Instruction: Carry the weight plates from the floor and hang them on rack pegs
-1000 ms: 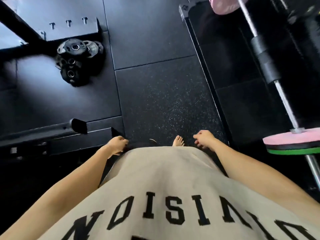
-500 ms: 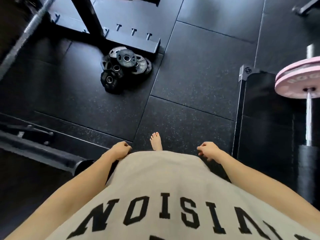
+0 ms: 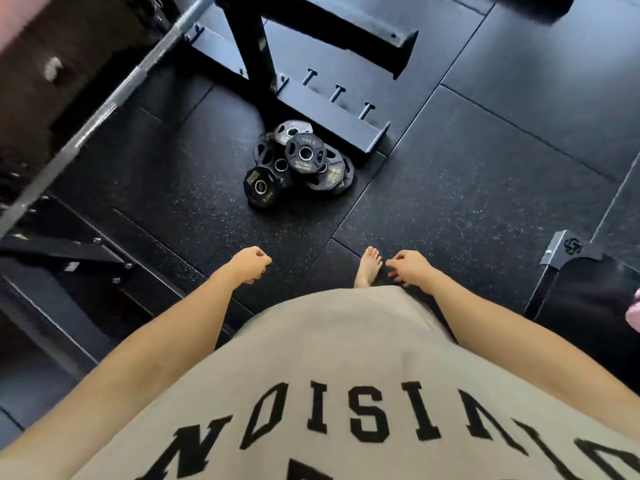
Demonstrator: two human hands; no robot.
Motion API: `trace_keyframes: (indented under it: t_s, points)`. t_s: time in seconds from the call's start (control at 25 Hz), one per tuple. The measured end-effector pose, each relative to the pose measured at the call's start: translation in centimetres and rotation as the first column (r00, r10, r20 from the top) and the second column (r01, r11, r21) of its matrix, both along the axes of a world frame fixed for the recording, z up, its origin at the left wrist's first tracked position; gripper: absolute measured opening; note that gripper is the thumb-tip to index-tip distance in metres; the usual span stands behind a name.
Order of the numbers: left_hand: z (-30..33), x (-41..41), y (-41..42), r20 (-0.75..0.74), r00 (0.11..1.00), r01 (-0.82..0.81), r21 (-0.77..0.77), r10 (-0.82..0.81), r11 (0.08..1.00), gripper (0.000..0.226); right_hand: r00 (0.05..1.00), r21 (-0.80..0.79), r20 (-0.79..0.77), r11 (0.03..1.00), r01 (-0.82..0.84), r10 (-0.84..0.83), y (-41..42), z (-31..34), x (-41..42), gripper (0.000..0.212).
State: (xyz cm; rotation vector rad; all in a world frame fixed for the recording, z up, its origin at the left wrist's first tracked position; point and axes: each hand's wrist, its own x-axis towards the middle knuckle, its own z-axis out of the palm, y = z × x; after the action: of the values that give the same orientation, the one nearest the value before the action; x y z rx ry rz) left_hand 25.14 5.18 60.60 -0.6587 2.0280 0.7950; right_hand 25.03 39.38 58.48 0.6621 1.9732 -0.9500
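Observation:
A pile of several small black weight plates (image 3: 300, 165) lies on the black rubber floor, right in front of the rack's base beam (image 3: 325, 114). Three short metal pegs (image 3: 336, 92) stick up from that beam and carry nothing. My left hand (image 3: 250, 265) hangs at my side with its fingers loosely curled and nothing in it. My right hand (image 3: 408, 266) also hangs free, fingers loosely bent and apart, holding nothing. Both hands are well short of the pile, nearer to me.
A steel barbell (image 3: 104, 114) runs diagonally across the upper left. A black rack upright (image 3: 251, 43) rises behind the pile. Low black frame parts (image 3: 69, 254) lie at the left, a platform corner bracket (image 3: 568, 249) at the right. My bare foot (image 3: 369, 268) stands between my hands.
The view has swung left and I have walked closer: the plate pile and the rack base moved from upper left toward the middle and look larger. Both hands stay empty at my sides.

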Motion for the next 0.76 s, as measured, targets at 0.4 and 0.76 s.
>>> trace_keyframes:
  t_s: [0.4,0.76]
  points:
    - [-0.9,-13.1,0.2,0.031,0.99,-0.137,-0.058,0.139,0.989,0.017,0.968,-0.009,0.06,0.97,-0.245,0.245,-1.7,0.3,-23.9,0.009]
    - [-10.2,-31.5,-6.5,0.078,0.996,-0.029,-0.026,0.031,0.999,0.024,0.989,-0.013,0.15,1.0,0.006,-0.004,-10.2,-8.1,-37.9,0.011]
